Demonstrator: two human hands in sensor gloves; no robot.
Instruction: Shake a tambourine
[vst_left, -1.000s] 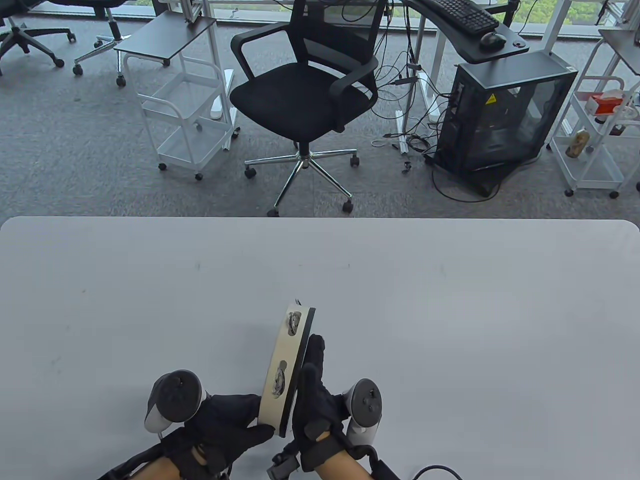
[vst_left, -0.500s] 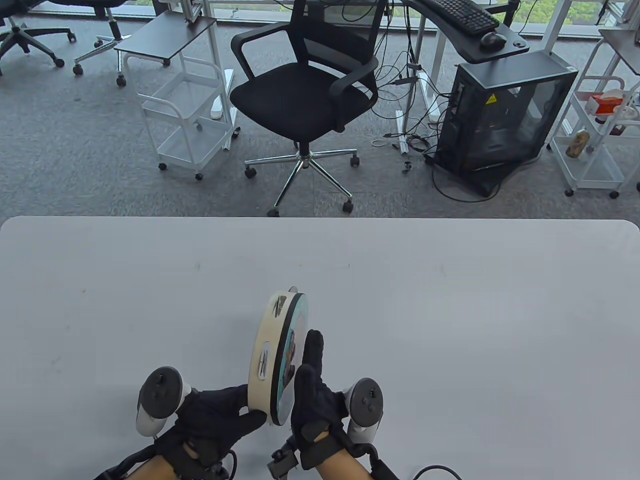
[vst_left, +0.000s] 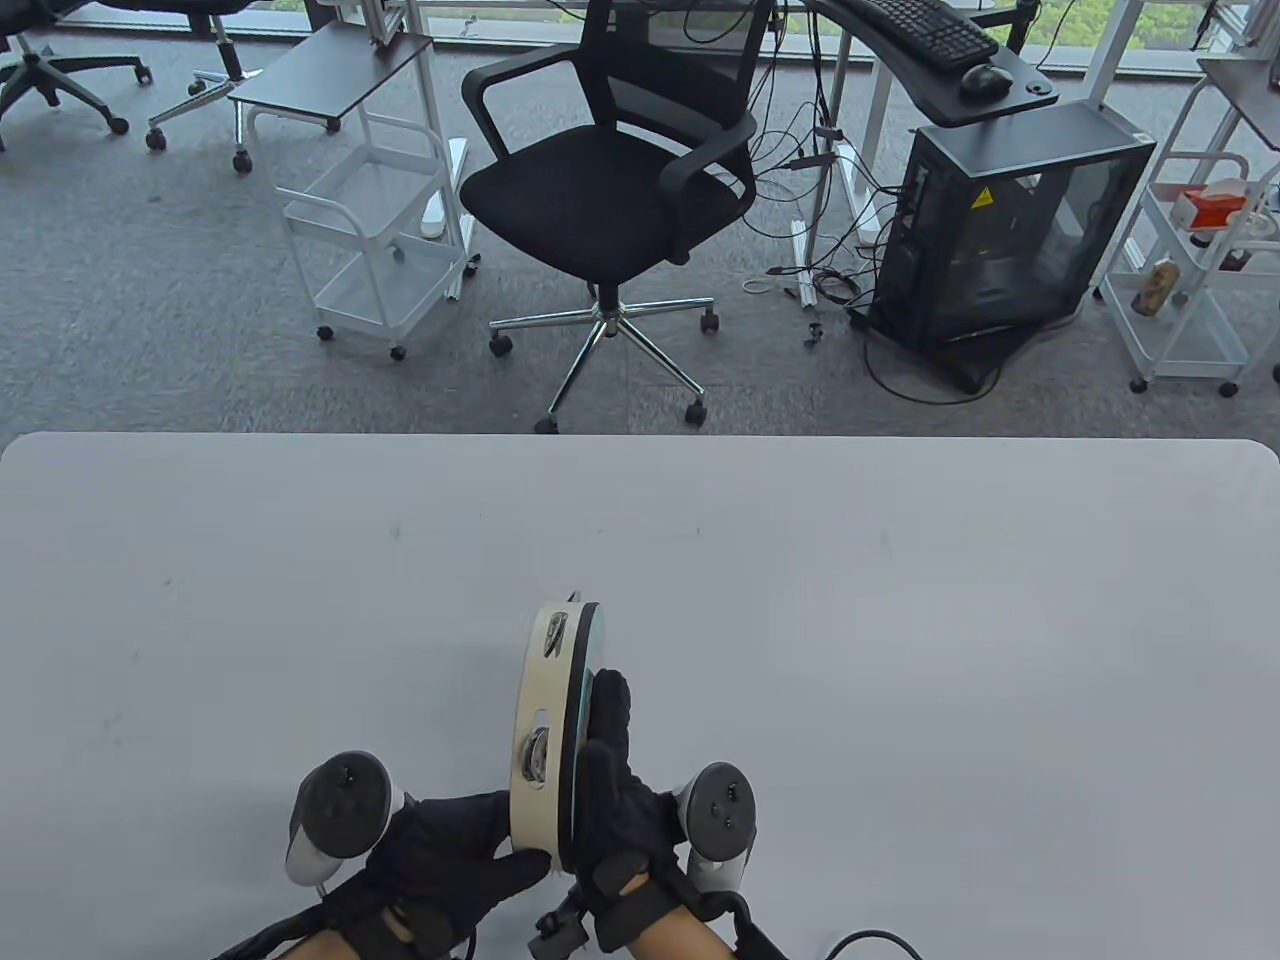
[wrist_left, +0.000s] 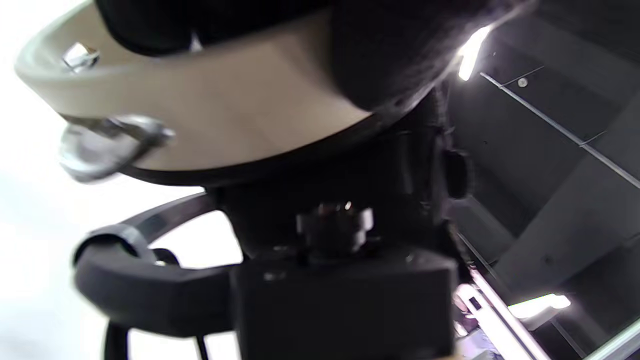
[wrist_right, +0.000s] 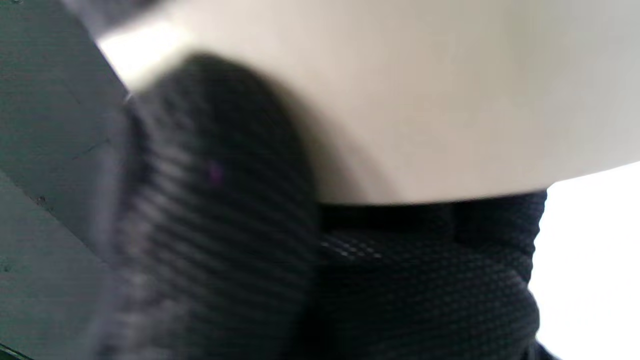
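Left hand (vst_left: 450, 850), black sensor glove, grips the near lower rim of the round tambourine with pale wooden frame, dark edge band and metal jingles (vst_left: 545, 730); thumb wraps the frame edge, so the hand is clamped on the rim. Right hand (vst_left: 610, 800) lies flat, fingers straight and together, palm pressed against the drumhead side; not curled round anything, more a slap or brace than a grip. Tambourine is held on edge, nearly upright, above the white desk (vst_left: 900, 620) near its front edge, between the two hands; whether the bottom touches the desk I cannot tell. In the left wrist view the wooden frame (wrist_left: 225, 110) and one jingle (wrist_left: 107, 145) show close up under the glove.

Handling, judged: light, stiff hoop, thin skin that could dent, loose jingles that rattle freely. Best hold is the bare frame between jingle slots, not the head; smooth wood may slip in a hard shake.

Versus half a second ago: the tambourine has turned more edge-on, printed head face now nearly hidden, and the right palm has closed onto it. Left hand has shifted slightly right.
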